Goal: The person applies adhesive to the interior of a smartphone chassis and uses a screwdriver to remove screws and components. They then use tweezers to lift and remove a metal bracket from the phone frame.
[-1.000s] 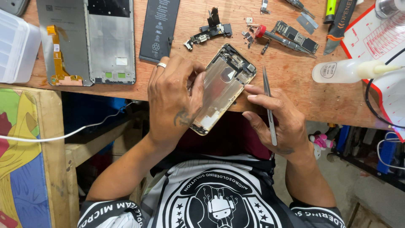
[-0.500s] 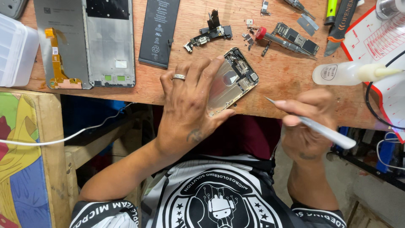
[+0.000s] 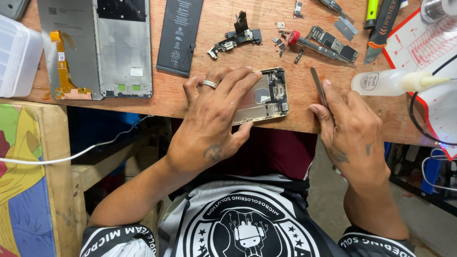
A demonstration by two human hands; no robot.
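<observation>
My left hand [image 3: 214, 119], with a ring on one finger, presses down on an opened phone housing [image 3: 266, 95] that lies on the wooden table [image 3: 295, 114] near its front edge; thumb and fingers grip its sides. My right hand [image 3: 350, 128] rests on the table edge to the right of the phone and holds metal tweezers [image 3: 318, 85], their tip pointing away from me, apart from the phone.
A black battery [image 3: 180, 35], a grey screen frame with an orange flex cable [image 3: 95, 47], loose phone parts [image 3: 235, 40], a circuit board [image 3: 333, 45], a clear squeeze bottle [image 3: 395, 82], a red-edged mat [image 3: 428, 52] and a white plastic box [image 3: 16, 54] lie around.
The phone housing has been laid flatter on the table under my left hand. My right hand swung the tweezers from pointing sideways to upright and moved up onto the table edge.
</observation>
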